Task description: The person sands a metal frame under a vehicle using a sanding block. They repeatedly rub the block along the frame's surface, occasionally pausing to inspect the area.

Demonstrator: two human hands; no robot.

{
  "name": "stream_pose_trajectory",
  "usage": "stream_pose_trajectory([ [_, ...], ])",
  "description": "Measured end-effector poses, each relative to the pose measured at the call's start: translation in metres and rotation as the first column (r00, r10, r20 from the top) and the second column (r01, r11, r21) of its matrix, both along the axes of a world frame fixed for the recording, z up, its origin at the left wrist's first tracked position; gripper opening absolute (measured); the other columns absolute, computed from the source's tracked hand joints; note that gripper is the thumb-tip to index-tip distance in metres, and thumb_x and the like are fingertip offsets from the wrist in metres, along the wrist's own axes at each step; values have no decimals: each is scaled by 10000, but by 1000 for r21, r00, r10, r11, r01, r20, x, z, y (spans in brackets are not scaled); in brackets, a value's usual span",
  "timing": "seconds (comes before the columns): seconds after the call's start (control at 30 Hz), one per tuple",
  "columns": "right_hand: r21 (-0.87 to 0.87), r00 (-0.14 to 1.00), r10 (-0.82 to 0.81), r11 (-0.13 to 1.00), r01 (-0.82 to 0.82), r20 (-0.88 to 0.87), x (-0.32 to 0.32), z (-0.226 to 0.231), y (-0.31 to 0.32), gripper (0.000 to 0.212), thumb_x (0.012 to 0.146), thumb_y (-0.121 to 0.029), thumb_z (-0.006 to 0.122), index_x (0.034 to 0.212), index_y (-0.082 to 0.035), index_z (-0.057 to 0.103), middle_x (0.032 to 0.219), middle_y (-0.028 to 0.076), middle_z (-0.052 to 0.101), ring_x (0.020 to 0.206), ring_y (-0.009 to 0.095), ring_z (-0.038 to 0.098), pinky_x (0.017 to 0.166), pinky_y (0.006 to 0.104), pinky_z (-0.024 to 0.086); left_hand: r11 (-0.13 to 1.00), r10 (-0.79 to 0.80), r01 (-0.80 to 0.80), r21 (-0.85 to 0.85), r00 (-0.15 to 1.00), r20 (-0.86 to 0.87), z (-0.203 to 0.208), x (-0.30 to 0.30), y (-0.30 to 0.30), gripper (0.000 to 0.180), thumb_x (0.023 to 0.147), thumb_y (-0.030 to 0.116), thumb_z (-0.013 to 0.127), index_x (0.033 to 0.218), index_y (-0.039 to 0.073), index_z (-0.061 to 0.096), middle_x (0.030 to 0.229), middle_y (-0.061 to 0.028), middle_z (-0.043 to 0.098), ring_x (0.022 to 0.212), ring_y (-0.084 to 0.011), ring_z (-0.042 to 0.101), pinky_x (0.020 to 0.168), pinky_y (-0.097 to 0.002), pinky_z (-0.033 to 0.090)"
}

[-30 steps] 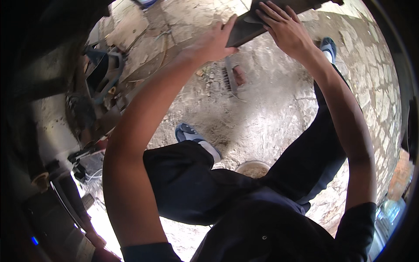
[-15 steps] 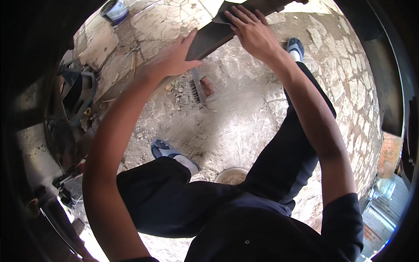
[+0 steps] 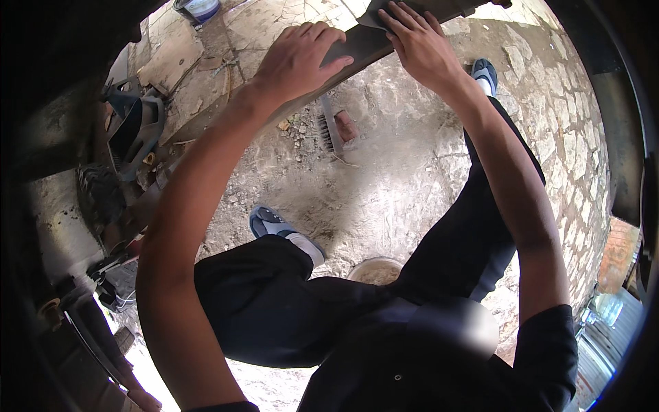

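Note:
A long dark beam or panel (image 3: 364,49) slants across the top of the view, rising to the right. My right hand (image 3: 425,51) lies on it with fingers stretched out, pressing a dark grey sheet (image 3: 371,15) that looks like sandpaper. Part of the sheet is hidden under the fingers. Farther left along the beam, my left hand (image 3: 298,60) is open, its fingers loosely bent and thumb apart. Nothing shows in it, and I cannot tell whether it touches the beam.
On the dusty floor lie a brush (image 3: 331,127) and a reddish brick piece (image 3: 346,126). Dark plastic parts (image 3: 137,130) sit at left, and a bucket (image 3: 199,9) stands at far left. A round bowl-like thing (image 3: 375,270) lies between my legs. A blurred pale shape (image 3: 473,328) crosses my lap.
My left hand has lifted and moved up and right, fingers more bent. My right hand stays on the sheet. The view has shifted slightly, and the pale blur has appeared over my lap.

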State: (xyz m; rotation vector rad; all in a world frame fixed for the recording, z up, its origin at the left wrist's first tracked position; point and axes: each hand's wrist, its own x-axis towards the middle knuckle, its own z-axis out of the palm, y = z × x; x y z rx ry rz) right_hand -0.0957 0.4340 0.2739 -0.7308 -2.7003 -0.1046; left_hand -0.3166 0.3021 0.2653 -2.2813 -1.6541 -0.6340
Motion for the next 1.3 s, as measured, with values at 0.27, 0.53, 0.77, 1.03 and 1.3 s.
stream_pose_trajectory([
  [0.27, -29, 1000, 23, 999, -23, -21, -1, 5, 0, 463, 1007, -187, 469, 1441, -27, 480, 1522, 187, 443, 1447, 331, 365, 1210, 513, 246, 928, -373, 373, 12, 928, -15, 27, 29, -9, 294, 839, 254, 749, 1055, 112, 609, 977, -42, 637, 899, -223, 650, 829, -369, 522],
  [0.53, -4, 1000, 4, 1000, -4, 11, 1, -2, 2, 479, 1011, -198, 462, 1460, -32, 455, 1544, 186, 410, 1458, 333, 345, 1216, 525, 231, 684, -672, 620, 385, 741, 0, 95, 124, -36, 387, 784, 132, 718, 1112, 237, 540, 911, 19, 548, 857, -140, 607, 716, -302, 531],
  [0.77, 155, 997, -10, 988, -2, 72, 3, -19, 9, 465, 1047, -248, 402, 1486, -98, 444, 1581, 89, 387, 1476, 238, 331, 1224, 493, 230, 847, -531, 531, 14, 847, -6, 35, 70, -16, 172, 828, 199, 736, 932, 108, 633, 882, -24, 633, 837, -188, 641, 761, -329, 518],
  [1.03, 16, 988, 81, 996, -84, 129, 1, -7, -10, 472, 1056, -243, 389, 1502, -90, 416, 1591, 94, 369, 1489, 235, 308, 1240, 501, 193, 975, -174, 164, -149, 983, -55, 10, 8, -22, 340, 866, 328, 715, 1074, 80, 608, 1018, -74, 609, 980, -239, 604, 875, -366, 489],
  [1.3, 21, 982, 38, 999, -43, 187, 8, 1, -3, 505, 1074, -286, 329, 1536, -84, 354, 1621, 91, 310, 1514, 228, 249, 1252, 501, 143, 970, 74, -80, -231, 997, -32, 5, 11, -24, 571, 834, 409, 766, 1241, 77, 542, 1154, -104, 583, 1107, -270, 559, 975, -406, 427],
])
